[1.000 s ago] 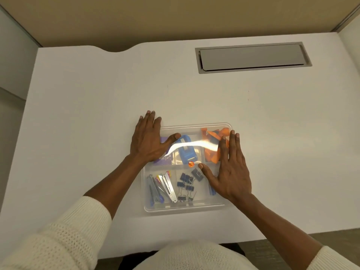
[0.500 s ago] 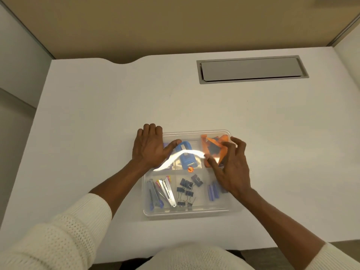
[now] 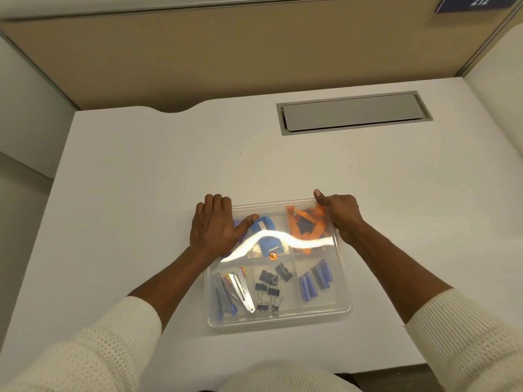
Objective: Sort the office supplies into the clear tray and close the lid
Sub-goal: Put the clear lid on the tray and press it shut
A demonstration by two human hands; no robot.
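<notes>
On the white worktop [image 3: 141,179], near its front edge, sits the clear tray [image 3: 278,318], its lid [image 3: 314,292] already laid over the six compartments and showing a bright streak of reflected light across the back row. The left hand [image 3: 216,226] lies flat and released on the tray's back-left corner, palm down, thumb stretched across the lid; it grasps nothing, and I judge it is there to press that corner down and keep the tray from sliding. The right hand [image 3: 339,215] is curled over the back-right corner, thumb up at the far rim and fingers wrapped down the side wall, a clenched grip on the tray's edge, probably squeezing lid and rim together to seat them.

Through the lid the sorting looks done. In the back row are something purple, mostly hidden under the left hand, a blue stapler-like item [image 3: 267,236] and orange strips [image 3: 307,224]. The front row holds silver and blue staple removers or clips [image 3: 232,292], black binder clips [image 3: 271,287] and blue sticks [image 3: 315,278]. A small orange spot [image 3: 273,256] sits at mid-tray. Whether the front edge has snapped shut I cannot tell.
</notes>
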